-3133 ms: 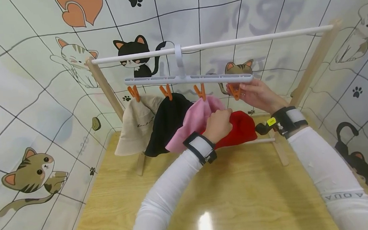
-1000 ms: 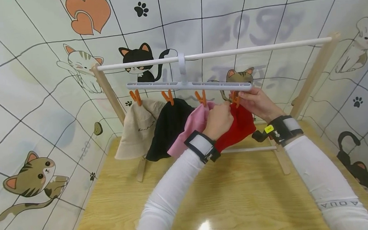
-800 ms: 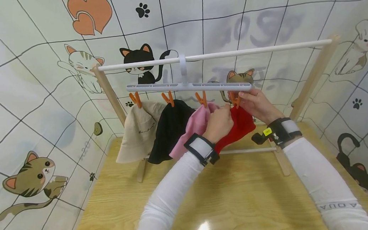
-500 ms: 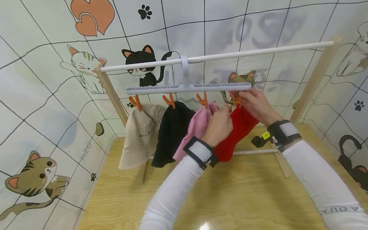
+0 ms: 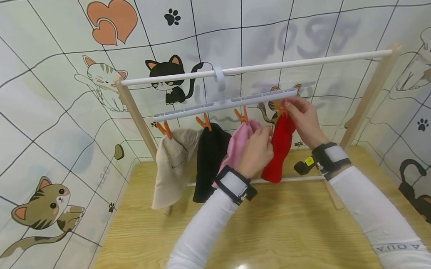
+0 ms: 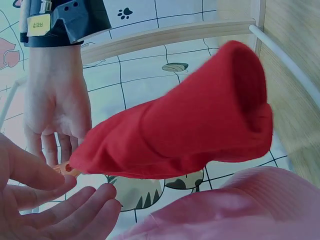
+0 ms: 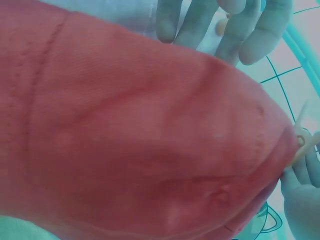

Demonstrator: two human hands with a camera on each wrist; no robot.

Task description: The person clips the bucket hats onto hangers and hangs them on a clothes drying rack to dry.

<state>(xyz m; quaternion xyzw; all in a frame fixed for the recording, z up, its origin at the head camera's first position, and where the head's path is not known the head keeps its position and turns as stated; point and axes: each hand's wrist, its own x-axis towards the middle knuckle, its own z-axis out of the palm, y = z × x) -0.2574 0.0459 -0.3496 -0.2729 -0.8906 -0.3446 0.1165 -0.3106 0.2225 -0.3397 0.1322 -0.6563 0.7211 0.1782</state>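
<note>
A red bucket hat [image 5: 281, 142] hangs folded from an orange clothespin [image 5: 280, 108] at the hanger's right end. My right hand [image 5: 304, 120] holds that clothespin from the right with its thumb and fingertips. In the right wrist view the hat [image 7: 150, 130] covers most of the picture. My left hand [image 5: 257, 150] is left of the red hat and overlaps a pink hat [image 5: 235, 143]. From the left wrist, its relaxed fingers [image 6: 75, 210] show just below the clothespin [image 6: 66, 169], with nothing visibly gripped.
A white hanger [image 5: 224, 104] hooks over the white rail [image 5: 308, 62] of a wooden rack. Black [image 5: 211, 159] and beige [image 5: 174, 166] bucket hats hang from further orange clothespins. The rack stands on a wooden table [image 5: 283, 238] against a cat-printed backdrop.
The red hat, first low beside my left hand, has risen under the right-hand clothespin and now hangs from it. Lately the hanger has tilted, its right end higher. My left fingers no longer hold the hat.
</note>
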